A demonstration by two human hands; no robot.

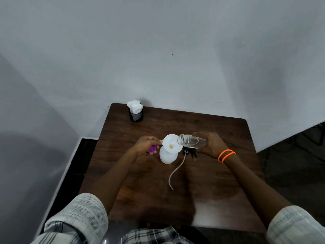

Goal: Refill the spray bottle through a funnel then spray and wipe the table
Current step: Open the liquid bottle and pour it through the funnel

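A white spray bottle (168, 156) stands mid-table with a white funnel (173, 146) seated in its neck. My left hand (146, 146) pinches the funnel's tab and also holds a purple cap (151, 148) under its fingers. My right hand (210, 144) grips a clear bottle (191, 142), tipped on its side with its open mouth over the funnel's rim. The black spray head (190, 153) lies on the table beside the spray bottle, partly hidden under the clear bottle, its thin dip tube (175, 171) curling toward me.
A black mesh cup holding white tissues (135, 111) stands at the far left corner of the brown wooden table (219, 182). The table backs against a grey wall. Dark floor lies to both sides.
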